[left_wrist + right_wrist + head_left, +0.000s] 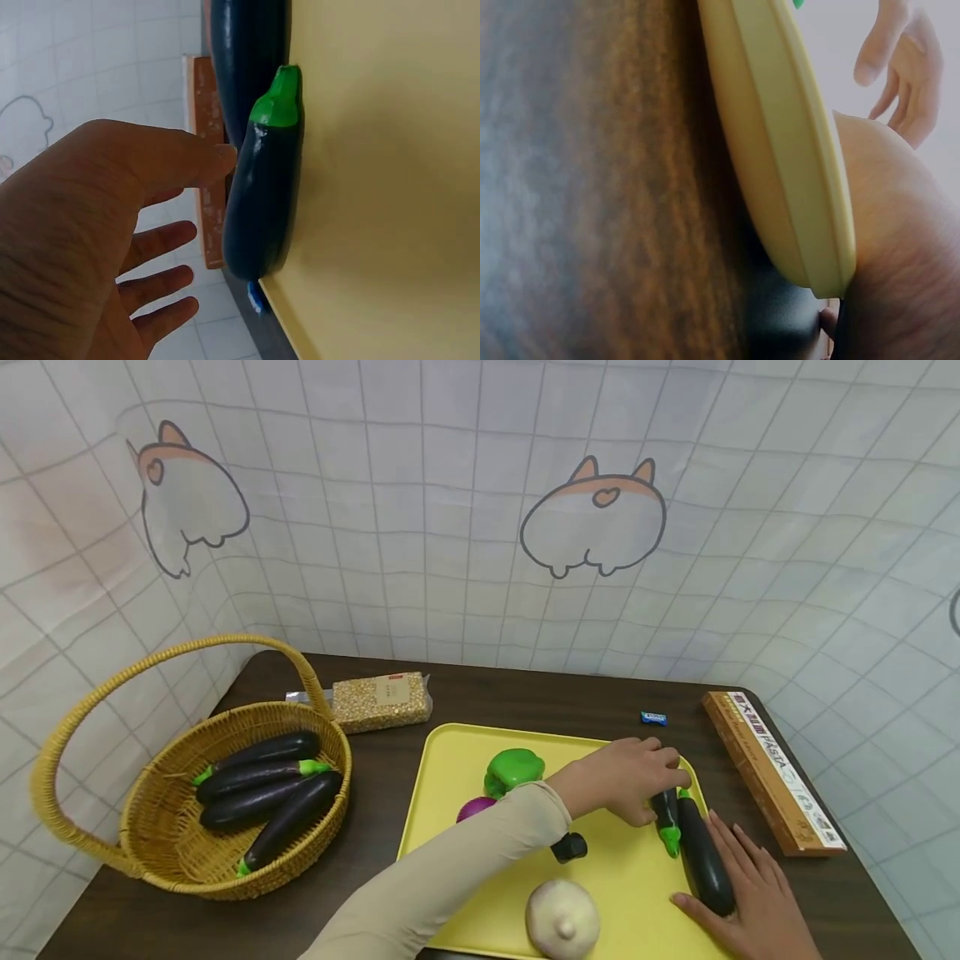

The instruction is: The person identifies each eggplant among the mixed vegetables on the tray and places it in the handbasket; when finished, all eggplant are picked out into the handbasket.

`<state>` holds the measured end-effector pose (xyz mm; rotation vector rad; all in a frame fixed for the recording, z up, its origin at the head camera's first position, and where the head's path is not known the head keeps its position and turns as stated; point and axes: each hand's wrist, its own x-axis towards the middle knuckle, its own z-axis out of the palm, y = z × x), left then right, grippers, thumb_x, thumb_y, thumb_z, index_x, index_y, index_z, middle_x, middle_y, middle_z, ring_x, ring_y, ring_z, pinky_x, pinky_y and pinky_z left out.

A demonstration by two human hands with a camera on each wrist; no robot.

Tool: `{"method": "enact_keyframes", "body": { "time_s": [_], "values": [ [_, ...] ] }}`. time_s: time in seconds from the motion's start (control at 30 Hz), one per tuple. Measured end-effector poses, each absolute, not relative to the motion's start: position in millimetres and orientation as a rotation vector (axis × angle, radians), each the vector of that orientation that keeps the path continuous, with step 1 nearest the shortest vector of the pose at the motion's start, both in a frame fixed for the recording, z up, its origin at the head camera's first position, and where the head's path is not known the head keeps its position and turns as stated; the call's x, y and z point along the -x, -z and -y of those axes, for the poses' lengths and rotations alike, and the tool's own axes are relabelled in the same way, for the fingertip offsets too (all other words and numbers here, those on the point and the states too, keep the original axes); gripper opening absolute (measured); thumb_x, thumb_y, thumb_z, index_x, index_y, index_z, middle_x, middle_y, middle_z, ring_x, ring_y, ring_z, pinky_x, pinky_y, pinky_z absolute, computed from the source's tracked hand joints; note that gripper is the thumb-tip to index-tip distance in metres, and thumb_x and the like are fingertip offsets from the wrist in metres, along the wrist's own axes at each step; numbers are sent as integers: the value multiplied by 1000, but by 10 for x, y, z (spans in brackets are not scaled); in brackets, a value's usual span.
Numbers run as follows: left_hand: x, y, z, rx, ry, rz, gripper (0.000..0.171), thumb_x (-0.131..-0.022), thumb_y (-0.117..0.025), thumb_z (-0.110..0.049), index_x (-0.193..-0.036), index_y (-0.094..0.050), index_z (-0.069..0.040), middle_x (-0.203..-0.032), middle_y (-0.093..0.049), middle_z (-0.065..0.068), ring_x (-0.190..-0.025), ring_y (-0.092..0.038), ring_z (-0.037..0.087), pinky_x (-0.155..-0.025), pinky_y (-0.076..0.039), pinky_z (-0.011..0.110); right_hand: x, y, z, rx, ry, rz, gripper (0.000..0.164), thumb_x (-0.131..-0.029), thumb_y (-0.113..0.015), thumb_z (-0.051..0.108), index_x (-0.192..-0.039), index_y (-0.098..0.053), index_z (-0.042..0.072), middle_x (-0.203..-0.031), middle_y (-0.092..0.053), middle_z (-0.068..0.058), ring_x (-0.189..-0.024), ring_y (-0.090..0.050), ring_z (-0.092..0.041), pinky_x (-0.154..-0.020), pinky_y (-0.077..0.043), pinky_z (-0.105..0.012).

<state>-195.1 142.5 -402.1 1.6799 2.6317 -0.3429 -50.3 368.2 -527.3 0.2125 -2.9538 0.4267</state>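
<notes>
My left hand [633, 777] reaches over the yellow tray [630, 893] to a short eggplant [664, 814] with a green cap. In the left wrist view its thumb is close to that eggplant's [262, 199] side, while the other fingers are loosely spread beyond it; contact cannot be made out. A longer eggplant [701, 856] lies along the tray's right edge. My right hand [757, 893] rests beside it, thumb stretched out past its lower end and fingers straight along its right side. The right wrist view shows mainly the tray rim [787, 135] and dark tabletop.
On the tray are a green bell pepper [513, 770], a purple onion [476, 808], a garlic bulb [562, 918] and a black object [572, 847] partly under my left sleeve. A wicker basket [168, 860] holds several eggplants. A grain bag [378, 702], blue wrapper [653, 718] and pasta box [776, 772] lie around.
</notes>
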Motion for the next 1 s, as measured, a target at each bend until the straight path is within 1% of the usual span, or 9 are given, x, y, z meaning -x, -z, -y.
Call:
{"method": "enact_keyframes", "body": {
  "time_s": [0.1,0.2,0.3,0.43,0.53,0.63,0.73,0.77,1.0],
  "values": [
    [1965,4060,-1524,-1646,388,-2606,65,-100,-65,-50,-160,-43,-37,-164,-38,-9,-152,-30,15,-118,-30,30,502,5250,-3701,-210,-420,2947,115,-87,-77,64,-172,-12,22,-167,-31,-24,-141,-32,-58,-112,-13,-79],
    [1971,4118,-1601,-1599,436,-2582,68,-99,-65,-49,-162,-40,-39,-169,-29,-13,-158,-16,13,-122,-22,31,498,5245,-3708,-216,-429,2951,114,-87,-77,64,-172,-12,23,-168,-30,-22,-141,-32,-59,-112,-13,-79],
    [1966,4179,-1651,-1578,474,-2559,68,-100,-64,-48,-163,-38,-41,-170,-25,-17,-158,-12,11,-122,-21,31,492,5245,-3707,-220,-430,2952,114,-87,-78,64,-172,-14,22,-169,-29,-20,-141,-33,-58,-112,-14,-78],
    [1969,4234,-1677,-1577,475,-2547,68,-100,-63,-47,-163,-38,-41,-168,-29,-18,-157,-17,8,-121,-24,29,487,5230,-3694,-219,-431,2950,114,-87,-77,65,-172,-14,22,-170,-28,-16,-144,-31,-55,-112,-15,-78],
    [1983,4259,-1672,-1602,467,-2569,67,-99,-67,-45,-161,-41,-40,-165,-35,-15,-154,-25,10,-118,-29,27,494,5218,-3677,-217,-437,2947,113,-87,-77,65,-172,-15,23,-171,-27,-13,-147,-29,-52,-112,-15,-78],
    [1983,4271,-1650,-1639,477,-2606,63,-97,-73,-45,-155,-50,-39,-154,-42,-12,-141,-37,12,-108,-40,25,505,5224,-3664,-224,-446,2933,112,-88,-77,64,-172,-15,23,-172,-26,-11,-149,-28,-50,-114,-12,-76],
    [1972,4276,-1633,-1675,509,-2631,55,-96,-75,-48,-148,-57,-41,-142,-44,-10,-125,-38,11,-97,-44,22,502,5231,-3672,-243,-453,2916,111,-88,-78,62,-172,-16,23,-173,-25,-9,-150,-27,-49,-117,-9,-73],
    [1969,4280,-1629,-1680,515,-2636,53,-96,-75,-48,-146,-59,-41,-138,-45,-10,-122,-38,12,-96,-43,23,500,5232,-3676,-248,-453,2911,111,-88,-78,61,-172,-17,23,-173,-25,-9,-150,-27,-49,-117,-8,-73],
    [1989,4364,-1607,-1691,551,-2624,55,-95,-75,-47,-147,-58,-40,-137,-50,-10,-124,-44,12,-113,-35,31,491,5239,-3699,-233,-435,2916,111,-88,-78,63,-172,-16,23,-173,-25,-9,-150,-27,-49,-116,-10,-74]
  ]
}}
